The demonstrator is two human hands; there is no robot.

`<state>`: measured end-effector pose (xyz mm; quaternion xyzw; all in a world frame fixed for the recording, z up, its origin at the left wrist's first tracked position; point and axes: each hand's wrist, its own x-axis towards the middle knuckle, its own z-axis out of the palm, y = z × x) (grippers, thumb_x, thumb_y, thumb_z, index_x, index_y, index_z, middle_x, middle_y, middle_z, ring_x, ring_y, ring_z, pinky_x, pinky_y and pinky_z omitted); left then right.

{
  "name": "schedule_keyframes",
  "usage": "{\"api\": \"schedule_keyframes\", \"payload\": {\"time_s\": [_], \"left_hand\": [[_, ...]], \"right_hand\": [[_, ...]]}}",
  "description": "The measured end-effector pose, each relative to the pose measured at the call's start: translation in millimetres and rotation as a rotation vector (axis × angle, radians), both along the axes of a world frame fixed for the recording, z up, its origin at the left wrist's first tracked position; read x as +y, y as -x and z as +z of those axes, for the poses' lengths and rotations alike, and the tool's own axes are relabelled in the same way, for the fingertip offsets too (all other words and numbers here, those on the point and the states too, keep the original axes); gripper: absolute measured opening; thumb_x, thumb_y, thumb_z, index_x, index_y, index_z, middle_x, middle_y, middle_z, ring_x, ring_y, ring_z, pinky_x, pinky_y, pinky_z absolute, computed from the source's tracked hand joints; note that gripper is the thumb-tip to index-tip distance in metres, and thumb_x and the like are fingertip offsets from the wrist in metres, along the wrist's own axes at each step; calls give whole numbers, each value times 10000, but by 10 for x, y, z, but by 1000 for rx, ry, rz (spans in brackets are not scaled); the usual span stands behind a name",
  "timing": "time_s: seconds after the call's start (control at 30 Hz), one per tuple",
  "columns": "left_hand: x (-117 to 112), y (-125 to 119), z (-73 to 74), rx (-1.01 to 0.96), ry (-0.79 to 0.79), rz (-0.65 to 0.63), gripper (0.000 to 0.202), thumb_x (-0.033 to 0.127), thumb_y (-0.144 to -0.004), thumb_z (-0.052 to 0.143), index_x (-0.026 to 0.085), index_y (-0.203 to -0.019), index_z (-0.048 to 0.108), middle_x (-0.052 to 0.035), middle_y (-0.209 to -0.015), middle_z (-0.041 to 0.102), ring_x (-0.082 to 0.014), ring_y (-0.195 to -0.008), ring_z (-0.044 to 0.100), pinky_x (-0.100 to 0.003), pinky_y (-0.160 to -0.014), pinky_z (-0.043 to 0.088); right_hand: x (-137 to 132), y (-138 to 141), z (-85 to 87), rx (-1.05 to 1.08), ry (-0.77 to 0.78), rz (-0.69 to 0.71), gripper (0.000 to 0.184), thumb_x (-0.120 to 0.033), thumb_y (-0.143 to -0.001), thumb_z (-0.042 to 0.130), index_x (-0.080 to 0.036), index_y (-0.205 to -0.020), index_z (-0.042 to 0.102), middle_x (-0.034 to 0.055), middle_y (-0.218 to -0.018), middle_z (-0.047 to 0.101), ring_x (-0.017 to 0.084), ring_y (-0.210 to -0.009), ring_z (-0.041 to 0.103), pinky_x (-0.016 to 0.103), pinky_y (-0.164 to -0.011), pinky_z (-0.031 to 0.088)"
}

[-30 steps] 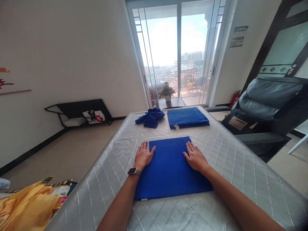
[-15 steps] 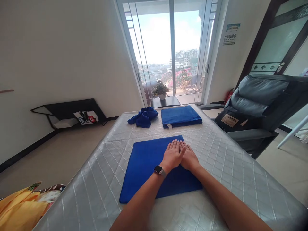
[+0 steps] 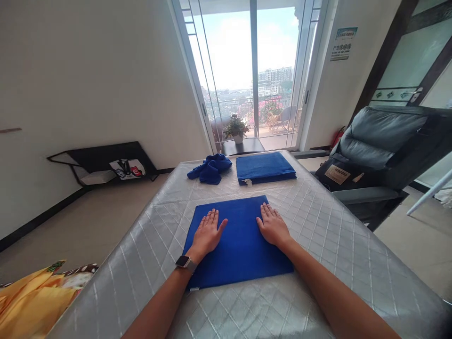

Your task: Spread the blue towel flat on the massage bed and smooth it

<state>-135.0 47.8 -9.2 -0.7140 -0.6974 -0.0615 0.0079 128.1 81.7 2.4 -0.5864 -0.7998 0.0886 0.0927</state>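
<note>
A folded blue towel [image 3: 240, 254] lies flat in front of me on a silver quilted table [image 3: 335, 245]. My left hand [image 3: 206, 234], with a watch on its wrist, rests palm down on the towel's left part, fingers stretched out. My right hand [image 3: 271, 226] lies flat on the towel's right part, fingers also stretched out. Neither hand holds anything. Farther back on the table sit a second folded blue towel [image 3: 264, 167] and a crumpled blue cloth [image 3: 210, 169].
A dark reclining chair [image 3: 381, 155] stands to the right of the table. Beyond the table are a small stand with a potted plant [image 3: 236, 129] and glass balcony doors [image 3: 254, 70]. A black rack [image 3: 102, 162] leans at the left wall. Yellow patterned fabric [image 3: 35, 296] sits bottom left.
Half a second ago both hands were together on the towel's right half. My left hand has since slid left across the towel, and the hands now lie apart again.
</note>
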Motion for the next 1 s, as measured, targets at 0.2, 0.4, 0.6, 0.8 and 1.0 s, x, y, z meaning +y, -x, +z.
{"api": "schedule_keyframes", "payload": {"time_s": [0.2,0.4,0.6,0.8,1.0], "left_hand": [[-220,422,-34,19,-20,123,913,679,-963,23,19,-1538,282,-180,-1618,264,-270,-1510,241,-444,-1240,202],[-215,369,-11,28,-45,106,918,684,-961,36,14,-1528,305,-199,-1604,290,-280,-1502,263,-445,-1227,231],[-204,421,-50,9,-66,125,873,651,-985,105,-9,-1522,301,-230,-1601,278,-298,-1490,291,-449,-1213,271],[-270,217,229,-43,-289,55,698,532,-1022,165,72,-1472,437,-174,-1575,389,-287,-1454,371,-448,-1190,339],[-321,-824,365,-106,-204,-424,573,490,-1040,240,176,-1442,499,-104,-1544,457,-234,-1446,389,-423,-1195,356]], "right_hand": [[13,10,-8,-44,-15,-2,665,-430,-1038,208,-40,-1576,239,122,-1648,181,213,-1527,126,394,-1239,105],[-113,13,105,-94,-145,29,620,-323,-1016,233,-17,-1551,303,154,-1625,238,224,-1521,163,425,-1239,112],[-420,-63,57,-72,-69,14,664,-437,-1028,221,-61,-1573,273,117,-1638,199,213,-1524,147,418,-1240,140],[-491,-78,1,-42,-8,2,680,-451,-1030,229,-53,-1581,228,96,-1646,159,207,-1528,122,401,-1246,120],[-506,-90,30,-54,-32,13,645,-391,-1032,227,-45,-1576,240,110,-1642,181,216,-1525,134,408,-1243,132]]}}
